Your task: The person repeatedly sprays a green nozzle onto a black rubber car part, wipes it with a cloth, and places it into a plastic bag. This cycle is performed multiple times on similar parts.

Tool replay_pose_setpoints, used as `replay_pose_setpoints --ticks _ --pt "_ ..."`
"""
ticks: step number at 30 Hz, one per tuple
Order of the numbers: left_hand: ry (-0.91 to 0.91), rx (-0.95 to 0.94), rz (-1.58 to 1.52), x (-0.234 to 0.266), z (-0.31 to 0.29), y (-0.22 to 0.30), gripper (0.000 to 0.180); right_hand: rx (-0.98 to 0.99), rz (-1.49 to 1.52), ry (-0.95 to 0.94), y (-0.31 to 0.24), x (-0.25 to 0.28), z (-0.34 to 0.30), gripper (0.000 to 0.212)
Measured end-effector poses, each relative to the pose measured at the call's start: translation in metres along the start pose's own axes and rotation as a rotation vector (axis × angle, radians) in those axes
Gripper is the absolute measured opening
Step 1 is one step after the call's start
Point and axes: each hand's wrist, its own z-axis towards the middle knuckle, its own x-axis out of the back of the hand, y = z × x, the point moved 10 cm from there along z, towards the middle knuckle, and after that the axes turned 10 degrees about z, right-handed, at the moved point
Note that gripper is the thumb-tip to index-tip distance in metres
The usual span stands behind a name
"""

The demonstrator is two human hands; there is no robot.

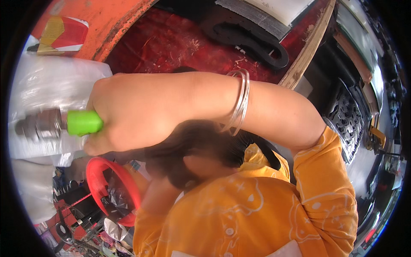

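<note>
My right arm reaches across from the right in an orange sleeve, with silvery bangles at the wrist. My right hand (124, 113) is closed around the bright green handle of a tool (85, 123). The tool's dark grey and metallic head is smeared by motion, so its kind cannot be told. Behind it is a bulky pack wrapped in clear plastic (64, 83); whether the tool touches the pack cannot be told. Below, my left forearm (159, 197) rises blurred from its orange sleeve and passes behind dark hair. The left hand itself is hidden.
A red plastic basin (136, 192) with dark scraps stands at lower left. Above lies a worn red surface (158, 47) with a black sole-shaped piece (250, 43), beside a scuffed orange panel (102, 25). A wooden edge strip (310, 47) borders dark, perforated material (347, 115) on the right.
</note>
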Motion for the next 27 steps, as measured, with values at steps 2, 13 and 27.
replay_pose_setpoints --ticks 2,13,27 --pt "0.009 0.013 -0.011 0.006 -0.001 -0.001 0.050 -0.079 0.191 -0.121 0.002 -0.008 -0.007 0.041" --pt "0.057 0.005 -0.026 0.030 0.023 -0.006 0.053 -0.143 0.022 0.367 -0.024 0.054 -0.077 0.040" --pt "0.249 0.161 0.552 0.026 -0.015 -0.001 0.058 -0.001 0.046 -0.026 -0.021 0.001 -0.080 0.037"
